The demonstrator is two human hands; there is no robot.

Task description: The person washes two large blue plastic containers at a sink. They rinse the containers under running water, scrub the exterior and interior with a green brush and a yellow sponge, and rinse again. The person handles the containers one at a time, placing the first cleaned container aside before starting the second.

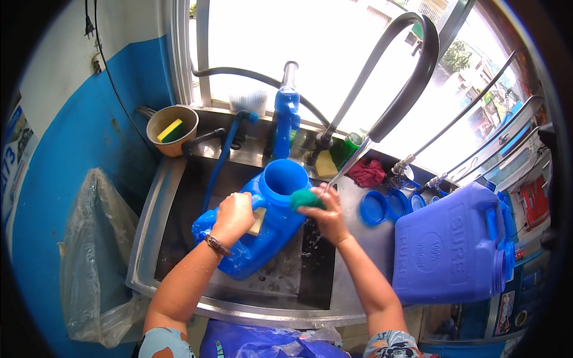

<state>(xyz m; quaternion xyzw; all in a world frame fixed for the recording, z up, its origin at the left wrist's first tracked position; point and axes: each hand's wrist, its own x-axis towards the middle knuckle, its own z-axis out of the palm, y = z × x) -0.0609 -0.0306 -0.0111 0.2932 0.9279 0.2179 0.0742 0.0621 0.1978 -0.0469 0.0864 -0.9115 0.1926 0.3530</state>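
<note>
A blue plastic water jug (286,223) stands tilted in the stainless steel sink (215,308), its wide mouth uncapped. My left hand (235,217) is closed around the jug's handle. Beside the jug's mouth, my right hand (329,212) holds a green scouring pad (306,200), slightly blurred. A pale yellow sponge (257,221) shows against the jug's side, just right of my left hand. The metal end of a black flexible hose faucet (351,161) reaches down to my right hand, and water drops show below that hand.
At right lies a large blue-violet jug (447,250), near several blue caps (374,208). A red cloth (366,172), a green bottle (347,150) and another sponge (325,164) sit behind. At back left, a tan bowl (190,123) holds a yellow-green sponge. A clear plastic bag (94,268) hangs left.
</note>
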